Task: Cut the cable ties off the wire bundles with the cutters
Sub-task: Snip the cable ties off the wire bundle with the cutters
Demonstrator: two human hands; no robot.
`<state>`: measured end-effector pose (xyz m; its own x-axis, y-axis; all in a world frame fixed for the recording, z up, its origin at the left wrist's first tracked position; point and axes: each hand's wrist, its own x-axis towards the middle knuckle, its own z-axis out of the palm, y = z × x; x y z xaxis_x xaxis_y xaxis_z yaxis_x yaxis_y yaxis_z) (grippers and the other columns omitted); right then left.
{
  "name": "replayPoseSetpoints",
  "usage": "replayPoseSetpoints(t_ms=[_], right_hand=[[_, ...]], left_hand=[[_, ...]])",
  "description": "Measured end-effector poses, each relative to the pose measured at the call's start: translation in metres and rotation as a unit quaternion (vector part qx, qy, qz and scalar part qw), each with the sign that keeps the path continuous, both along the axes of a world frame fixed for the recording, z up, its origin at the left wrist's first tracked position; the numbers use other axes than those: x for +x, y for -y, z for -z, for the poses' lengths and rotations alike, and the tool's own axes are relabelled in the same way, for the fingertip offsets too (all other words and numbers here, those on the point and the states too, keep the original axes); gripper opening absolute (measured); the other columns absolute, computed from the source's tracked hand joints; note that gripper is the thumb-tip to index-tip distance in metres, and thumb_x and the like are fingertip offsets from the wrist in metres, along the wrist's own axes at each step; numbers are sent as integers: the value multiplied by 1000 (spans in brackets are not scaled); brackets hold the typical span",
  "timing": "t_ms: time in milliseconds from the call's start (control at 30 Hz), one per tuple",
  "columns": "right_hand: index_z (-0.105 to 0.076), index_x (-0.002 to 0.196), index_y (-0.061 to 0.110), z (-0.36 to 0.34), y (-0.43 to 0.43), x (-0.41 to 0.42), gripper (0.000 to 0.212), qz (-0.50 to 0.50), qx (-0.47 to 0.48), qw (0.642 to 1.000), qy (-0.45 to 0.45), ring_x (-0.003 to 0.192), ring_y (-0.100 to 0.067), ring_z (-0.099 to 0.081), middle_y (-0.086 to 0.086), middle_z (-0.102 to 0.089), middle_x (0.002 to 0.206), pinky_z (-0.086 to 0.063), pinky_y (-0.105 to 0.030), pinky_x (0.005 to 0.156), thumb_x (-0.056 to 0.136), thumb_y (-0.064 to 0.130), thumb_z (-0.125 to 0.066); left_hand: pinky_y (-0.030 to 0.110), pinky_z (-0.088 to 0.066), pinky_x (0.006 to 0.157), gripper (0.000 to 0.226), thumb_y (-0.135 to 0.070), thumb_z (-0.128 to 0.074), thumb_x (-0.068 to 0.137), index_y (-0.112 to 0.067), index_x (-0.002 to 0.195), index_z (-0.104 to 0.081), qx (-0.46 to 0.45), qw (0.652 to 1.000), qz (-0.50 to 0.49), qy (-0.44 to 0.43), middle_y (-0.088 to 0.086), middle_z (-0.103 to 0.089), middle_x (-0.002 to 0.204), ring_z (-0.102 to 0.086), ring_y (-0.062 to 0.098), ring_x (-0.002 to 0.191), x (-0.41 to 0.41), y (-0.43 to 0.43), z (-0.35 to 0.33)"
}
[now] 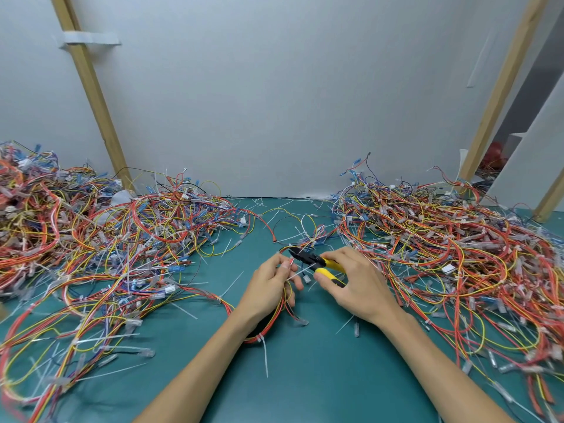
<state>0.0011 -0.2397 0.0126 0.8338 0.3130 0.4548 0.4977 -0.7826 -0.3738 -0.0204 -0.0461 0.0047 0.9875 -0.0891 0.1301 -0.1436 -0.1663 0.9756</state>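
Gripping the cutters (317, 264) in your right hand (360, 285), fingers curled round both yellow handles, you have the black nose pointing left, toward the top of the wire bundle (279, 315) that your left hand (268, 285) holds just above the green mat (305, 386). Left thumb and forefinger pinch the bundle near its upper end; the other left fingers curl round the red and yellow loop, which hangs down past the wrist. A white cable tie (300, 273) sticks out to the right of the pinch, under the cutter head. Whether the blades are parted, and whether they touch a tie yet, is too small to tell. Advice for this cut: turn the bundle so the tie's head faces you, slip one blade tip under the strap only, and keep it flat along the wires so no insulation lies between the blades. Keep your left fingertips back from the nose. Squeeze once, firmly; the strap is stiff plastic and will likely snap away. Note a second tie (260, 338) lower on the same loop, its long tail pointing toward you; it needs cutting too. Big piles of wires lie to the left (122, 233) and right (442, 248), with loose tie scraps on the mat between them.
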Motion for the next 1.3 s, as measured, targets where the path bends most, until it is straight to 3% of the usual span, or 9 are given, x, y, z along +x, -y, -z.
replayPoseSetpoints(t_ms=[233, 367, 633, 833, 1000, 1167, 1233, 1300], right_hand=[[-65, 120, 28, -1, -1, 1, 39, 42, -15, 998, 36, 108, -14, -55, 13, -63, 112, -25, -27, 96, 85, 44, -71], [-68, 115, 26, -4, -2, 0, 37, 56, -15, 995, 76, 105, -14, -57, 12, -64, 109, -18, -25, 90, 80, 35, -77], [-64, 112, 24, -9, 1, -1, 39, 51, -29, 993, 107, 110, -15, -59, 11, -64, 115, -22, -28, 88, 77, 15, -79], [-59, 108, 26, -8, 5, -1, 53, 62, -55, 985, 151, 110, -11, -58, 13, -60, 114, -23, -26, 87, 66, -1, -78], [-62, 105, 26, -6, 4, 0, 46, 67, -41, 983, 168, 102, -14, -58, 13, -61, 106, -26, -30, 88, 66, 25, -86], [-67, 104, 23, -5, 0, -3, 39, 63, -37, 985, 156, 90, -15, -58, 10, -64, 95, -30, -32, 87, 73, 44, -77], [-67, 101, 24, -7, -3, -6, 35, 58, -12, 988, 144, 83, -11, -49, 12, -63, 92, -33, -32, 83, 75, 47, -71], [-68, 99, 24, -7, -7, -9, 30, 49, 18, 992, 117, 78, -9, -40, 12, -63, 89, -37, -32, 79, 79, 45, -71]], left_hand=[[24, -39, 48, 22, -17, -33, 106, -9, 93, -49, 5, 1000, 17, 2, 4, -65, 71, -51, 19, 43, -1, 0, -2], [23, -40, 47, 22, -16, -34, 106, -8, 94, -50, 0, 1000, 29, -2, 4, -65, 72, -51, 19, 43, -3, -1, -4], [22, -41, 48, 25, -13, -36, 105, -2, 98, -57, 25, 999, 45, 16, 4, -64, 74, -53, 18, 43, -3, -2, -4], [23, -43, 50, 25, -13, -38, 105, -6, 97, -60, 56, 996, 55, 34, 1, -64, 74, -54, 16, 43, -3, -1, -2], [25, -43, 51, 22, -16, -40, 105, -11, 96, -60, 29, 998, 39, 36, 0, -64, 72, -54, 21, 44, -1, -1, -2], [25, -47, 57, 17, -13, -47, 101, -12, 98, -64, -29, 999, 26, 15, 1, -69, 73, -62, 21, 58, -1, -5, -5], [25, -47, 62, 18, -8, -52, 98, -15, 100, -68, -42, 999, 28, 14, -2, -73, 79, -63, 16, 70, 0, -8, -8], [14, -44, 63, 19, -7, -56, 95, -17, 103, -70, -54, 998, 27, 21, -5, -75, 84, -63, 2, 74, 0, -11, -10]])
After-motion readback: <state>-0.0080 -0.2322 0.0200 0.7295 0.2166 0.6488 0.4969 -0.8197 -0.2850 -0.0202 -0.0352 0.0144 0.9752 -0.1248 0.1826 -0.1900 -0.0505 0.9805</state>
